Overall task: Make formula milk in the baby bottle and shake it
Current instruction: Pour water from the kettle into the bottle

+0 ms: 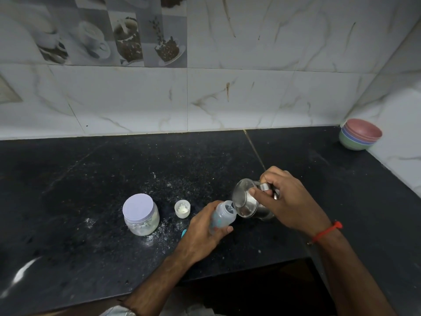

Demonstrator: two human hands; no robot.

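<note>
My left hand (202, 231) grips a small clear baby bottle (224, 216), tilted with its open mouth toward the right. My right hand (280, 197) holds a steel jug (247, 202) by its handle, tipped so that its rim touches the bottle's mouth. A formula jar (140, 215) with a pale lilac lid stands closed to the left. Between the jar and my left hand stands a small white cap (182, 208), open side up, with powder traces inside. A bit of a blue-green object (183, 233) shows behind my left hand; most of it is hidden.
All of this sits on a black stone counter (91, 179) dusted with spilled white powder near the jar. A stack of coloured bowls (360, 136) stands in the far right corner by the tiled wall. The counter's front edge steps back below my forearms.
</note>
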